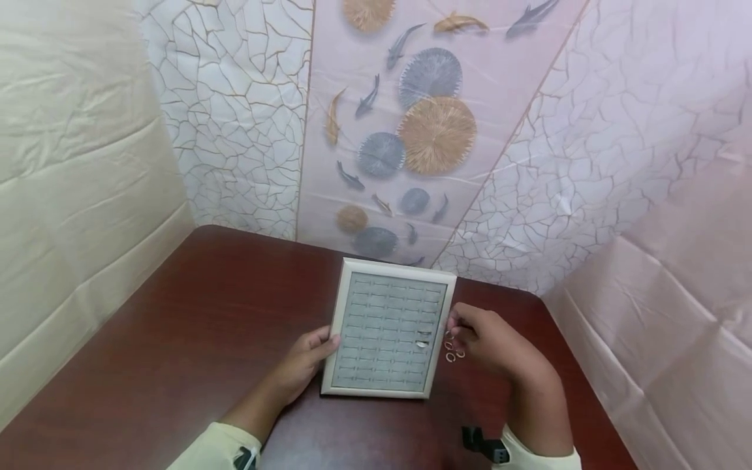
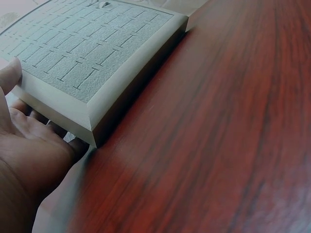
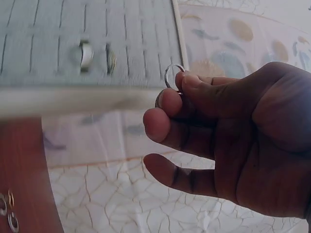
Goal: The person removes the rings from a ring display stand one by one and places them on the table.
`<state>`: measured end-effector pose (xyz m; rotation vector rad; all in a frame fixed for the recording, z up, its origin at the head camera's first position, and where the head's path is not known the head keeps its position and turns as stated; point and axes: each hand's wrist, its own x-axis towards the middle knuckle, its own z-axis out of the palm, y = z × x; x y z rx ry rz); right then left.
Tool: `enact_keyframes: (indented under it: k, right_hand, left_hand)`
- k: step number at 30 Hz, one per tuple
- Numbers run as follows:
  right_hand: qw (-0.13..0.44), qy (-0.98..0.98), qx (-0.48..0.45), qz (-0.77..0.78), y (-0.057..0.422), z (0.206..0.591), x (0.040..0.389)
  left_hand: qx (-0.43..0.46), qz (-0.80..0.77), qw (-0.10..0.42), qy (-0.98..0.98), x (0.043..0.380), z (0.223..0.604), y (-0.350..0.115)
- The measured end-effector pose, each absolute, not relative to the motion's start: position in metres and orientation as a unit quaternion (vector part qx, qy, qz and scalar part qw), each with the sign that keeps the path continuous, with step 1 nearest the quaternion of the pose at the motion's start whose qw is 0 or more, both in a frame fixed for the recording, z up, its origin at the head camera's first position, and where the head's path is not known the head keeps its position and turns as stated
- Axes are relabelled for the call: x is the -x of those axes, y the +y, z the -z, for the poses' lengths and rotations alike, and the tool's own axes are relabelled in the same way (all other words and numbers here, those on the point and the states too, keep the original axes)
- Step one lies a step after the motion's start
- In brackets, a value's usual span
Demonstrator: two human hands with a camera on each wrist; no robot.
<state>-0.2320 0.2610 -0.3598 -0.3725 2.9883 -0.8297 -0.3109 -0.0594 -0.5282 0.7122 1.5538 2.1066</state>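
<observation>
Red-brown table [image 1: 252, 294] beneath, the ring tray [image 1: 399, 267] is gripped tilted at its left edge by the left hand [image 1: 305, 359], apparently for steadiness; the right hand [image 1: 484, 333] pinches one ring [image 3: 166, 77] beside its right edge, near loose rings [image 3: 11, 199].

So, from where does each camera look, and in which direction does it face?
Head: worn on the head, facing forward and down at the table, tray and patterned backdrop; left hand, right hand, forearms and sleeves show.
Left wrist: worn on that wrist, facing past the left hand to the tray's near corner and the table; only that hand shows.
Right wrist: worn there, facing along the right hand, whose fingers pinch a ring beside the tray.
Shared: head and right wrist views both show two rings set in the tray.
</observation>
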Motion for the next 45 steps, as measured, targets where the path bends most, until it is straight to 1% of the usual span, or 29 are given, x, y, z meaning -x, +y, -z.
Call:
enact_keyframes:
  k: [4, 8, 18, 23, 28, 29, 31, 35, 36, 40, 43, 45]
  right_hand:
    - [0.006, 0.965, 0.091, 0.245, 0.277, 0.365, 0.228]
    - [0.021, 0.972, 0.061, 0.227, 0.290, 0.374, 0.233]
    - [0.098, 0.987, 0.013, 0.131, 0.312, 0.421, 0.270]
    - [0.121, 0.988, -0.005, 0.098, 0.317, 0.441, 0.276]
    - [0.119, 0.990, 0.017, 0.071, 0.329, 0.463, 0.281]
    - [0.110, 0.991, 0.041, 0.071, 0.338, 0.474, 0.285]
    - [0.114, 0.990, 0.052, 0.067, 0.341, 0.481, 0.288]
    - [0.119, 0.990, 0.046, 0.062, 0.335, 0.482, 0.289]
    - [0.127, 0.990, 0.023, 0.061, 0.326, 0.474, 0.286]
    - [0.118, 0.992, 0.006, 0.046, 0.319, 0.471, 0.283]
    - [0.119, 0.992, 0.013, 0.044, 0.324, 0.475, 0.287]
    - [0.108, 0.992, 0.041, 0.046, 0.339, 0.487, 0.294]
  left_hand:
    - [-0.254, -0.753, 0.212, 0.568, 0.313, 0.530, -0.059]
    - [-0.263, -0.752, 0.207, 0.568, 0.313, 0.530, -0.061]
    - [-0.257, -0.755, 0.209, 0.566, 0.312, 0.530, -0.062]
    - [-0.258, -0.758, 0.208, 0.562, 0.311, 0.532, -0.061]
    - [-0.260, -0.758, 0.207, 0.561, 0.312, 0.531, -0.061]
    - [-0.259, -0.758, 0.207, 0.562, 0.312, 0.531, -0.061]
    - [-0.258, -0.758, 0.209, 0.562, 0.312, 0.530, -0.061]
    - [-0.258, -0.757, 0.212, 0.562, 0.312, 0.529, -0.062]
    - [-0.257, -0.757, 0.212, 0.562, 0.312, 0.529, -0.062]
    - [-0.257, -0.757, 0.212, 0.563, 0.311, 0.528, -0.062]
    - [-0.258, -0.756, 0.213, 0.563, 0.311, 0.527, -0.061]
    - [-0.259, -0.756, 0.215, 0.562, 0.310, 0.527, -0.061]
